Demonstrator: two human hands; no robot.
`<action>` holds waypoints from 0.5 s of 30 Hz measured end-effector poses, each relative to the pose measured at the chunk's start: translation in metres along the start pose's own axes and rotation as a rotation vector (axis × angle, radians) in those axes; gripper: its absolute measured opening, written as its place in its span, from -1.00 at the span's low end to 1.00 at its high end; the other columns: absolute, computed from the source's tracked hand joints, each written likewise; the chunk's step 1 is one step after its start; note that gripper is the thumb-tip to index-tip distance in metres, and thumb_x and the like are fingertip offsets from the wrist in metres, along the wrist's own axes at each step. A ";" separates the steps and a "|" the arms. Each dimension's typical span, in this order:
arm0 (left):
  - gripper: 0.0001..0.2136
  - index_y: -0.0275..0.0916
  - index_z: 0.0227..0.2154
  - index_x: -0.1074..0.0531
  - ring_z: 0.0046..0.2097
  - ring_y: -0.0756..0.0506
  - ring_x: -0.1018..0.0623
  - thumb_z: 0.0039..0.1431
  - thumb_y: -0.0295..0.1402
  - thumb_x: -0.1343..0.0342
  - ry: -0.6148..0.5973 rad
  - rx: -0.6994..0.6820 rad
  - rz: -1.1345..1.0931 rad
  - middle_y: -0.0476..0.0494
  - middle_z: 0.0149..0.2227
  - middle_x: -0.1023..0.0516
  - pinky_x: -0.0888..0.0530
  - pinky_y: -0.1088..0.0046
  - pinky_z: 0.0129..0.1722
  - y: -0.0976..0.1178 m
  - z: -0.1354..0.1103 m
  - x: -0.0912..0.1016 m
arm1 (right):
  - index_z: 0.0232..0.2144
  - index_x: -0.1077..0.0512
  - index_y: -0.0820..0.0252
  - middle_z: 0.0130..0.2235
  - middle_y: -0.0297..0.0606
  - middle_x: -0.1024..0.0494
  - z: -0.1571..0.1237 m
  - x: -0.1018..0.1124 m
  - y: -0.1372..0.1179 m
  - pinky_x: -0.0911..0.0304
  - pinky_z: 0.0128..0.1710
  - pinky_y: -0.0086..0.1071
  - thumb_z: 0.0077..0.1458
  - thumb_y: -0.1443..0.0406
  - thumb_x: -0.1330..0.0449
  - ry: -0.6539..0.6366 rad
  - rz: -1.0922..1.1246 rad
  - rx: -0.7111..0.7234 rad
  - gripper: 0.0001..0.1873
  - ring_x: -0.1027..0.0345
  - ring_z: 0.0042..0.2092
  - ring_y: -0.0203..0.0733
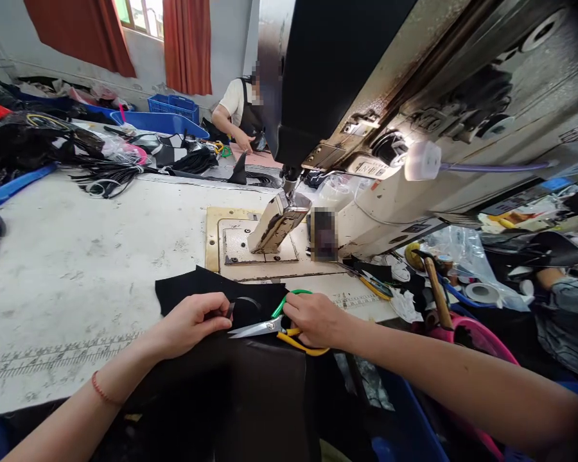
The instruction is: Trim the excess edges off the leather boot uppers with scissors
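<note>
My left hand (192, 321) pinches a black strap or edge of the black fabric piece (207, 289) that lies at the table's near edge. My right hand (318, 317) is closed on scissors (262, 328) with one green and one yellow handle loop. Their silver blades point left toward my left hand's fingertips and are nearly together. Just behind the fabric sits the sewing machine (414, 128), its presser foot (277, 221) resting over the metal plate (241, 247).
A worn white table (77, 256) spreads out to the left, with black fabric scraps and cords piled at its far side. Another person (238, 112) works at the back near blue baskets (173, 106). Tape, a hammer and a pink tub (467, 330) crowd the right.
</note>
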State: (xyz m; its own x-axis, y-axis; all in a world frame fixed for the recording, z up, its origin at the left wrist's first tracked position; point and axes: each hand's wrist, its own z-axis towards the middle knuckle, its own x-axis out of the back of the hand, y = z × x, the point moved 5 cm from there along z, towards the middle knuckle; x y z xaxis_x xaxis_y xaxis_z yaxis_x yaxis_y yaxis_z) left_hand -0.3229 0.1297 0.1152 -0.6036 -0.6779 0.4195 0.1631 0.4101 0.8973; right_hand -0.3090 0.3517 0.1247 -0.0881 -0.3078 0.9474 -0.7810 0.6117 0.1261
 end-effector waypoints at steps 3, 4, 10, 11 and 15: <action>-0.80 -0.19 -0.45 -0.31 -0.35 -0.04 -0.34 0.22 -0.21 0.00 -0.024 -0.017 0.012 0.02 -0.39 -0.42 -0.26 0.47 -0.34 0.000 0.000 -0.001 | -0.27 -0.35 0.26 -0.25 -0.15 -0.42 0.002 0.000 -0.003 -0.09 -0.45 -0.34 -0.01 0.37 -0.11 0.001 -0.013 0.014 -0.82 -0.30 -0.32 -0.13; -0.79 -0.19 -0.44 -0.31 -0.34 -0.05 -0.34 0.24 -0.20 0.02 -0.033 -0.016 0.019 0.01 -0.38 -0.42 -0.27 0.47 -0.33 -0.001 0.001 -0.002 | -0.26 -0.35 0.25 -0.24 -0.16 -0.42 0.003 0.000 -0.003 -0.09 -0.45 -0.34 0.00 0.35 -0.11 -0.001 -0.018 0.022 -0.81 -0.30 -0.32 -0.14; -0.75 -0.17 -0.42 -0.31 -0.27 -0.07 -0.40 0.26 -0.13 0.05 -0.061 0.007 0.023 -0.01 -0.32 -0.44 -0.29 0.47 -0.25 -0.009 0.001 -0.004 | -0.26 -0.34 0.25 -0.24 -0.16 -0.42 0.002 0.001 -0.002 -0.08 -0.49 -0.34 0.01 0.31 -0.11 -0.008 -0.024 0.042 -0.80 -0.32 -0.33 -0.13; -0.75 -0.17 -0.43 -0.30 -0.27 -0.07 -0.41 0.26 -0.13 0.05 -0.061 0.003 0.015 -0.01 -0.31 -0.45 -0.30 0.47 -0.25 -0.008 0.001 -0.003 | -0.27 -0.34 0.26 -0.24 -0.15 -0.42 0.001 0.001 -0.002 -0.08 -0.49 -0.35 0.00 0.32 -0.11 -0.005 -0.019 0.043 -0.81 -0.32 -0.33 -0.13; -0.77 -0.17 -0.42 -0.32 -0.27 -0.06 -0.41 0.26 -0.15 0.03 -0.049 -0.008 0.001 -0.01 -0.31 -0.45 -0.30 0.48 -0.25 -0.003 0.001 -0.002 | -0.28 -0.34 0.26 -0.24 -0.16 -0.43 0.002 0.003 -0.004 -0.09 -0.48 -0.35 0.01 0.34 -0.11 0.008 0.009 0.039 -0.84 -0.34 -0.31 -0.14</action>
State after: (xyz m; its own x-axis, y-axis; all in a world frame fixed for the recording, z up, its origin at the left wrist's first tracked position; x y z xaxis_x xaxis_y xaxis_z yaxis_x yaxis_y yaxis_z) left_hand -0.3231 0.1306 0.1109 -0.6406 -0.6472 0.4131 0.1692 0.4058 0.8982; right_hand -0.3077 0.3465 0.1266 -0.0899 -0.2964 0.9508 -0.8038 0.5853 0.1065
